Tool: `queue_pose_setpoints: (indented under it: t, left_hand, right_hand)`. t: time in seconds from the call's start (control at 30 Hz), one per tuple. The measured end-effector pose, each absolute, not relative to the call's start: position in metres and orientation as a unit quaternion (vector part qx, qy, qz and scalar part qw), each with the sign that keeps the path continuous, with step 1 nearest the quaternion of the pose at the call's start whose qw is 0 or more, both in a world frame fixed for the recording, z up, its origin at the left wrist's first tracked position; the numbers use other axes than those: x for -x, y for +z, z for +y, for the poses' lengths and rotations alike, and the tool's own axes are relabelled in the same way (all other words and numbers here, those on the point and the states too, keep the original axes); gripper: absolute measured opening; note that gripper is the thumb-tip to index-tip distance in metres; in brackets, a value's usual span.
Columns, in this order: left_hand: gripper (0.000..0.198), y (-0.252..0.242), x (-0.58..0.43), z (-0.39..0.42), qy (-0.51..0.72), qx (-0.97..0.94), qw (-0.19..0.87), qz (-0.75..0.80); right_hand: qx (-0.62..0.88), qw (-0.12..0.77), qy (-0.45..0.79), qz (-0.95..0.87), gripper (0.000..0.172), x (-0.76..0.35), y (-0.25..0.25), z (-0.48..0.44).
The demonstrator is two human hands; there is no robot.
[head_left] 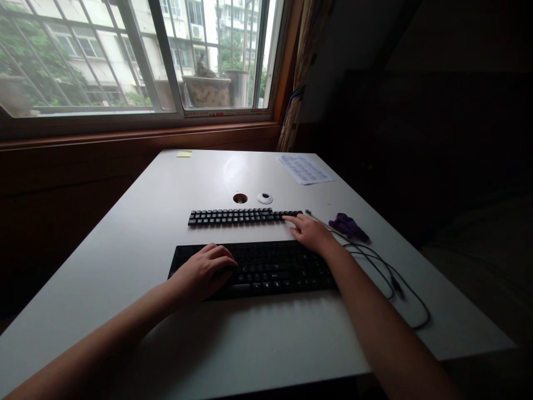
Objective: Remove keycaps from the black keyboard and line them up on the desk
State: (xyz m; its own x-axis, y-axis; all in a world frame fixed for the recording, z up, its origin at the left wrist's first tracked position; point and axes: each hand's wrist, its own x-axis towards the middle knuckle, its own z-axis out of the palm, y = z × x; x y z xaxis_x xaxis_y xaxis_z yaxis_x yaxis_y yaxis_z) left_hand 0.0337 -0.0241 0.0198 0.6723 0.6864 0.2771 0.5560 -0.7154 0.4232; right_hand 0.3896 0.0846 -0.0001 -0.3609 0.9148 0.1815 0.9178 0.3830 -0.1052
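Observation:
A black keyboard (275, 272) lies across the middle of the white table. Behind it, separate black keycaps (233, 216) stand in rows on the tabletop. My left hand (208, 266) rests over the left half of the keyboard with its fingers curled together; whatever lies under the fingertips is hidden. My right hand (306, 229) reaches past the keyboard's upper right part, its index finger stretched out to the right part of the keycap rows and touching or nearly touching a cap. Nothing shows in that hand.
The white table (104, 266) bears a purple cloth (347, 226), a black cable (389, 266) and a thin stick-like tool (318, 219) at right. Farther back are printed sheets (306, 169), a yellow note (184, 154), a round hole (240, 198) and a round cover (265, 198).

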Motion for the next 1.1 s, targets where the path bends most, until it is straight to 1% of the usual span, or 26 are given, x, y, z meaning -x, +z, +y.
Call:
queue_pose_setpoints:
  t: [0.93,1.1]
  left_hand:
    - [0.022,0.0233,-0.0344,-0.0254,0.214,-0.902,0.153,0.343]
    - [0.021,0.0248,-0.0347,-0.0257,0.213,-0.903,0.154,0.340]
  right_hand:
    - [0.565,0.091,0.002,-0.820,0.047,-0.3870,0.0034,0.0823]
    - [0.563,0.093,-0.001,-0.821,0.051,-0.3872,0.0029,0.0824]
